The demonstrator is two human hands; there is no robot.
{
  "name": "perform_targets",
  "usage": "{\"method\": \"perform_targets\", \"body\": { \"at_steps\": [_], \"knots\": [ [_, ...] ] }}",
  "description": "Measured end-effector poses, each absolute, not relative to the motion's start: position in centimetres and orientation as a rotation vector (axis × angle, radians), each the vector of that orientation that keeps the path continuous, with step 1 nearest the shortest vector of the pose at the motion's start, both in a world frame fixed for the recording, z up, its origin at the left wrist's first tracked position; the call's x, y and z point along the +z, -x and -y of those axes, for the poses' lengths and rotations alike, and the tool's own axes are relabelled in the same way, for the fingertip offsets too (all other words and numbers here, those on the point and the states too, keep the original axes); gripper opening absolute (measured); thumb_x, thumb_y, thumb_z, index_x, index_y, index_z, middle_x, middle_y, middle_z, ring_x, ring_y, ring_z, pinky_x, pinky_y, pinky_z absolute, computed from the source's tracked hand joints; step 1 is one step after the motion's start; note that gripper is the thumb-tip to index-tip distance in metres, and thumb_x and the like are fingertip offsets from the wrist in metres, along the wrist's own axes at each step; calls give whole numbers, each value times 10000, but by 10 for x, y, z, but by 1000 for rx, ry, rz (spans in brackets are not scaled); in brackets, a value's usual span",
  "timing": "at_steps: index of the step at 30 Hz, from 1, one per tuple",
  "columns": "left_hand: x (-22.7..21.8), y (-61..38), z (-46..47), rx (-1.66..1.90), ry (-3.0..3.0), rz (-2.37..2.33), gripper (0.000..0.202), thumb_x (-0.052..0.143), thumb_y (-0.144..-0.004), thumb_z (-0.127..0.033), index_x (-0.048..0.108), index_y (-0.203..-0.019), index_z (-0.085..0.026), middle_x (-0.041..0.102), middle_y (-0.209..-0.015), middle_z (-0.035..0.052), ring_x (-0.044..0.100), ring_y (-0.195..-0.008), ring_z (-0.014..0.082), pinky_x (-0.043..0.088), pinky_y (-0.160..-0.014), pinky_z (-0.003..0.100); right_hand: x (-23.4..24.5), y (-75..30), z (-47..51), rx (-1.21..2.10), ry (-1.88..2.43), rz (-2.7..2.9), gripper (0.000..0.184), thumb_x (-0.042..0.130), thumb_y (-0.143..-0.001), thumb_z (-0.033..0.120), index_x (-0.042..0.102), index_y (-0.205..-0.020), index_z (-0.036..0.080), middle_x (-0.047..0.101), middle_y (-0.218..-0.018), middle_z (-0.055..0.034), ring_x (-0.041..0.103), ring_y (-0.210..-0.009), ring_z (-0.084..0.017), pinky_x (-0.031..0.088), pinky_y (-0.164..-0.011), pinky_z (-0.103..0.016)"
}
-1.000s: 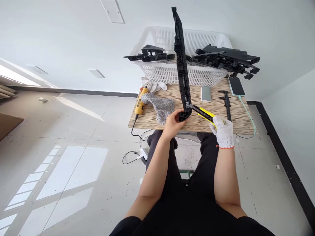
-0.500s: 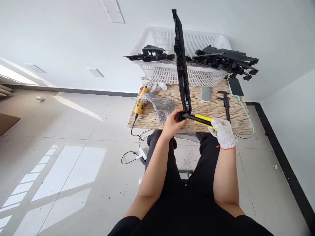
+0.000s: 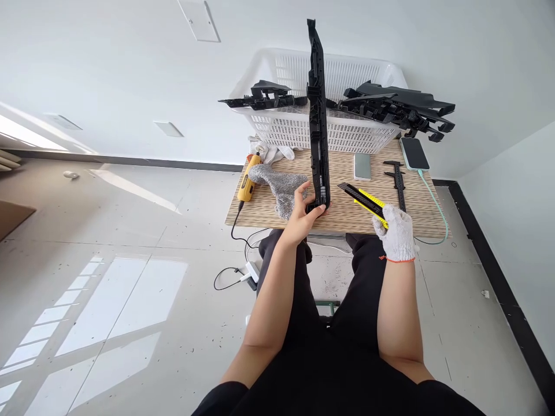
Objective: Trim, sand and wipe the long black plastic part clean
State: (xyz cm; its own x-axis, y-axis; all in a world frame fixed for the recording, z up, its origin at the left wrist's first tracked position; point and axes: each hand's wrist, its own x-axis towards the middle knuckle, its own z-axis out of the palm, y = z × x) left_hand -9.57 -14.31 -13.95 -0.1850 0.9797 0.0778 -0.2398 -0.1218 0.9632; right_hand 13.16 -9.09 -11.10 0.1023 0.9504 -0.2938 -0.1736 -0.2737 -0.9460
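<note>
A long black plastic trim part [image 3: 318, 121] stands steeply in front of me, its near end low over the table's front. My bare left hand [image 3: 302, 218] grips that lower end, thumb on its near side. In a white knit glove with an orange cuff, my right hand [image 3: 396, 232] is closed around a yellow and black utility knife [image 3: 369, 202]. The knife's blade points up and left, apart from the trim part. Beside my left hand lies a grey knit glove [image 3: 284, 188] on the table.
Behind stands a white plastic basket [image 3: 355, 134] with more black plastic parts [image 3: 390, 104] lying across its rim. On the wood-grain table [image 3: 347, 216] are a yellow corded power tool [image 3: 248, 180], white gloves [image 3: 273, 151], a caliper [image 3: 398, 185], a small grey box [image 3: 362, 166] and a cabled phone [image 3: 415, 153].
The utility knife has moved right, away from the trim part's lower end, and its tip now points more upward. The trim part has turned slightly in my left hand.
</note>
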Motion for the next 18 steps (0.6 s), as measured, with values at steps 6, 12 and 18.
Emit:
{"method": "perform_targets", "body": {
  "at_steps": [6,12,18],
  "knots": [
    [-138,98,142,1439,-1059,-1104,543,795,-834,-500,572,-1252,-234,777,-1165,80,732,-1157,243,569,-1035,400,-114,-134,90,1382,1359,828,370,845,-634,419,550,-694,205,568,-616,34,599,-497,-77,441,-397,-123],
    [-130,95,143,1364,-921,-1114,489,765,-816,-651,570,-980,-233,728,-780,6,776,-838,233,622,-716,352,-114,-134,90,1384,1373,856,359,838,-629,438,597,-759,204,594,-645,26,618,-499,-88,480,-419,-138],
    [-127,95,141,1374,-888,-1188,632,585,-814,-864,561,-761,-235,622,-566,15,781,-774,279,653,-707,410,-113,-135,91,1361,1356,978,379,829,-642,469,567,-718,206,568,-632,31,611,-512,-83,496,-445,-140]
  ]
}}
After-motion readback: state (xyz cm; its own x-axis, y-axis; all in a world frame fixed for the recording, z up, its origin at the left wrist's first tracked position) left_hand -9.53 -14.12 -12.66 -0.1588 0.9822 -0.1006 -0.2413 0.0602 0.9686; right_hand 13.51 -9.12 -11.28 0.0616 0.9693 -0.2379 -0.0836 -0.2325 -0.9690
